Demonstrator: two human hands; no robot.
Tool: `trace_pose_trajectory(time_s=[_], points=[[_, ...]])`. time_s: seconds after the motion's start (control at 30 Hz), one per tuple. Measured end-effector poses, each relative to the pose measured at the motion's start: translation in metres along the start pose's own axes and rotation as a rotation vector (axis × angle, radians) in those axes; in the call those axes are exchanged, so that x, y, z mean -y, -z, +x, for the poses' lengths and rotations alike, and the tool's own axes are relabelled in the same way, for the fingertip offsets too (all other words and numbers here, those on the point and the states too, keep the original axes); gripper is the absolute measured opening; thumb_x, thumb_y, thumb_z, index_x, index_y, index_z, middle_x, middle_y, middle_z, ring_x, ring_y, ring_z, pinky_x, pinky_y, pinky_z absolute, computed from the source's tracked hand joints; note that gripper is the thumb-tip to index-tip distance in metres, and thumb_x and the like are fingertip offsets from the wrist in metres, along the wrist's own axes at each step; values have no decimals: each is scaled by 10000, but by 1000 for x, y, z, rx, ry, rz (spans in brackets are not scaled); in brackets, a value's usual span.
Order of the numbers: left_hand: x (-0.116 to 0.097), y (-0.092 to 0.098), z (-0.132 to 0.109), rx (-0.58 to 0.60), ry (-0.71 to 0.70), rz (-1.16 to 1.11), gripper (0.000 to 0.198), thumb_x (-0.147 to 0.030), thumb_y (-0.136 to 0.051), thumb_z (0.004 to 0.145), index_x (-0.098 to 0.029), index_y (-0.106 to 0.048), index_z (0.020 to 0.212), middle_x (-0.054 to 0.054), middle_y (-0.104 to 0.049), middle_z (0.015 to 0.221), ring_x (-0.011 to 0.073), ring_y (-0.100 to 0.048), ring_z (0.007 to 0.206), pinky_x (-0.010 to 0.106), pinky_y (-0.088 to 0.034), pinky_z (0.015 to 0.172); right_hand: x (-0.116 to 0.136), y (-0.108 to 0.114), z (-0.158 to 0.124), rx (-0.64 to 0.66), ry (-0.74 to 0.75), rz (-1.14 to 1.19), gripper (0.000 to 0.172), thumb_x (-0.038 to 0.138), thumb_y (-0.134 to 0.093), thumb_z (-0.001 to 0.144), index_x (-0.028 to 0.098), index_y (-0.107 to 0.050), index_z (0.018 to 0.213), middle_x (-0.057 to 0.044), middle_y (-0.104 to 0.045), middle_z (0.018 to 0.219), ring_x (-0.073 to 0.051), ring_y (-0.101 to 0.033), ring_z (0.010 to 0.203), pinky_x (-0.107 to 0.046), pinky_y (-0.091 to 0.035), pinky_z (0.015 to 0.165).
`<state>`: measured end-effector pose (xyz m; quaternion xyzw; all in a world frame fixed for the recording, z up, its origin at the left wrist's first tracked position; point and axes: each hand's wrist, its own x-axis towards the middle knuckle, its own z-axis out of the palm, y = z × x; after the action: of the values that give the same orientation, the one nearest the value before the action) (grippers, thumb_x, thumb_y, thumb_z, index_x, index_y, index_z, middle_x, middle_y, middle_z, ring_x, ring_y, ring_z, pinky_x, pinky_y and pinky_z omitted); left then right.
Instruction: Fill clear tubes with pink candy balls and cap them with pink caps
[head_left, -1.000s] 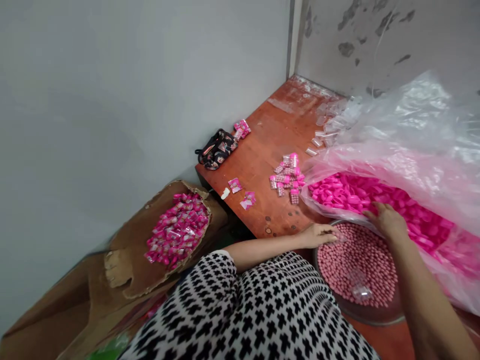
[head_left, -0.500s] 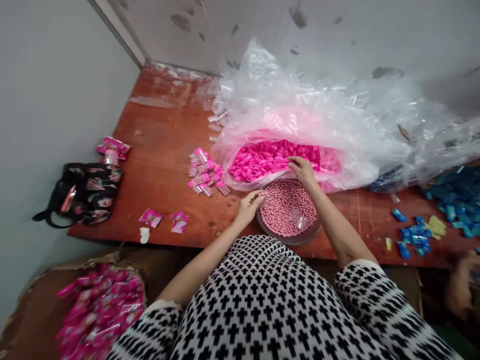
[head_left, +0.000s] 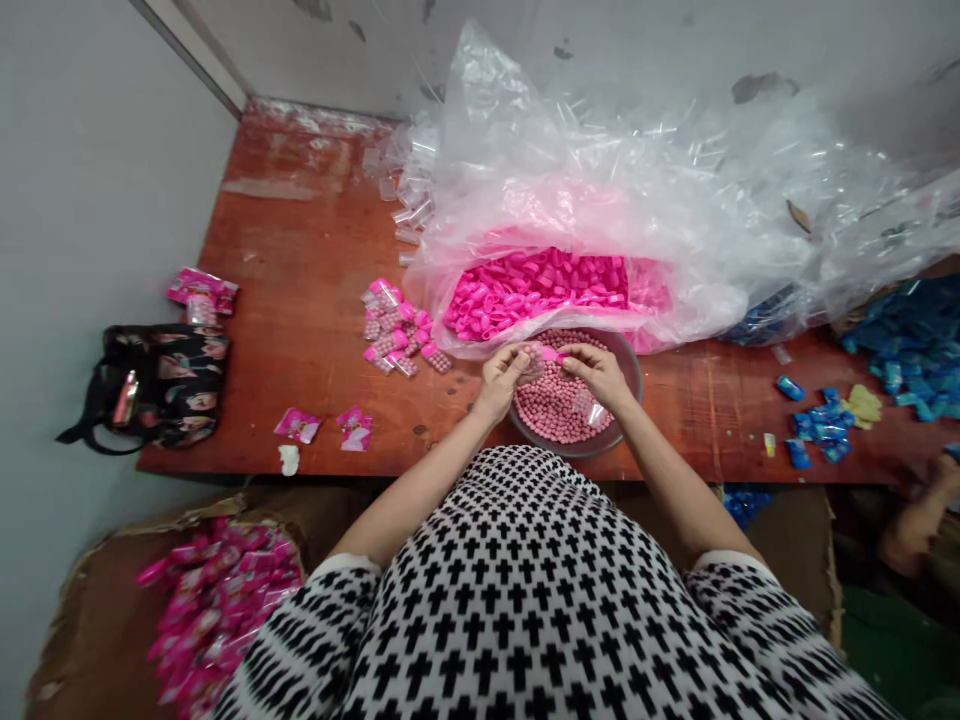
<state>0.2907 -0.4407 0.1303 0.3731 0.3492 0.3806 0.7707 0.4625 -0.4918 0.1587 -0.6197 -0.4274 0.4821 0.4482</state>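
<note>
A round bowl full of small pink candy balls sits at the near edge of the red-brown table. Above it my left hand pinches a small clear tube. My right hand pinches a pink cap against that tube's end. Behind the bowl lies a clear plastic bag of pink caps. A pile of filled, capped tubes lies left of the bowl.
Empty clear tubes lie at the back by crumpled plastic sheeting. A black pouch and pink packets are at the left edge. A cardboard box of pink items stands below left. Blue pieces lie right, near another person's hand.
The view swung right and up over the table. My right hand left the bag of pink caps and came to my left hand over the bowl, bringing a cap to the tube.
</note>
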Motion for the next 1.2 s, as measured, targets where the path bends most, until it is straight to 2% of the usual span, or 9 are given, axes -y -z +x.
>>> trace_pose_trajectory(time_s=[0.13, 0.2, 0.33, 0.5, 0.6, 0.7, 0.87, 1.07, 1.2], points=[[3, -2, -3, 22, 23, 36, 472, -498, -696, 684, -140, -633, 986, 87, -685, 1033, 198, -670, 850, 370, -570, 787, 7, -5, -3, 31, 237, -285, 225, 363, -649, 782, 237, -682, 966, -46, -677, 999, -206, -606, 949, -364, -442, 907], [2, -2, -5, 46, 14, 88, 467, -499, -680, 701, -136, -639, 992, 91, -687, 1036, 209, -668, 874, 373, -566, 796, 11, -4, -2, 109, 283, -386, 234, 340, -645, 788, 241, -675, 998, -54, -677, 1034, -221, -602, 984, -371, -427, 927], [-4, 0, -8, 89, -28, 158, 444, -487, -650, 736, -130, -645, 999, 96, -698, 1015, 219, -668, 901, 370, -554, 813, 18, 0, -1, 239, 253, -455, 335, 341, -632, 795, 229, -623, 1111, -52, -676, 1028, -208, -621, 903, -343, -465, 849], [-9, 4, -10, 71, -152, 391, 346, -410, -598, 803, -150, -660, 1024, 74, -704, 1022, 201, -659, 932, 330, -527, 852, 33, 5, -6, 42, 313, -493, 279, 373, -544, 857, 210, -621, 1070, -58, -661, 1018, -194, -604, 916, -330, -456, 859], [-10, 4, -10, 89, -244, 591, 289, -344, -576, 831, -166, -675, 1036, 60, -704, 1032, 190, -652, 946, 306, -506, 873, 39, 2, -6, 98, 414, -584, 271, 365, -511, 883, 210, -599, 1087, -70, -645, 1041, -200, -586, 958, -338, -438, 890], [-11, 4, -10, 92, -315, 687, 272, -326, -547, 854, -165, -685, 1024, 61, -709, 1016, 184, -658, 926, 294, -512, 847, 36, -4, -4, 176, 502, -730, 254, 330, -466, 909, 196, -578, 1093, -97, -633, 1012, -211, -577, 941, -345, -443, 854], [-9, 9, -9, 142, -483, 774, 259, -321, -535, 872, -158, -692, 999, 72, -720, 975, 168, -674, 880, 277, -525, 815, 24, -9, -9, 179, 576, -898, 221, 289, -402, 938, 174, -542, 1065, -102, -608, 905, -211, -562, 849, -336, -449, 747], [-4, 10, -8, 242, -619, 985, 260, -290, -482, 905, -156, -675, 1018, 84, -720, 950, 160, -679, 847, 260, -527, 765, 17, -10, -16, 209, 583, -1055, 179, 224, -372, 944, 158, -522, 1015, -107, -601, 861, -215, -542, 819, -328, -413, 717], [-7, 8, -6, 271, -650, 1172, 274, -259, -452, 911, -151, -661, 1051, 85, -720, 872, 159, -676, 772, 244, -512, 694, 19, -10, -11, 270, 587, -1159, 157, 150, -375, 913, 137, -523, 961, -113, -602, 809, -222, -519, 746, -331, -380, 675]])
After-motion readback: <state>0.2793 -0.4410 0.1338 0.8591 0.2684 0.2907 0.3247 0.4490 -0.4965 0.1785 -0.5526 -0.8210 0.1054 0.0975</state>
